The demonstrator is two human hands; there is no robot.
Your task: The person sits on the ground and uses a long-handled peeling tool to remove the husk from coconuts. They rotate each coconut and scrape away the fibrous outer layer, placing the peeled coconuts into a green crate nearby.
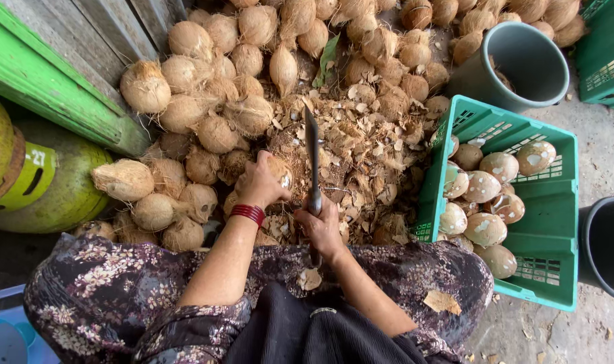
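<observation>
While left hand (260,183) clasps half-hidden coconut (279,174), right hand (322,226) clenches knife (312,158), handle hidden

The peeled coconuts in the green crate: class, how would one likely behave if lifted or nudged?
A peeled coconut is rounded, so on flat ground it would probably roll. Its shell looks hard and solid, so likely stiff and fairly heavy. Packed against others in the green crate, a nudge would probably barely move it.

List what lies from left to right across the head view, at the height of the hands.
Yellow-green gas cylinder → pile of husked coconuts → left hand on a coconut → right hand gripping a long knife → green crate of peeled coconuts → dark bucket.
</observation>
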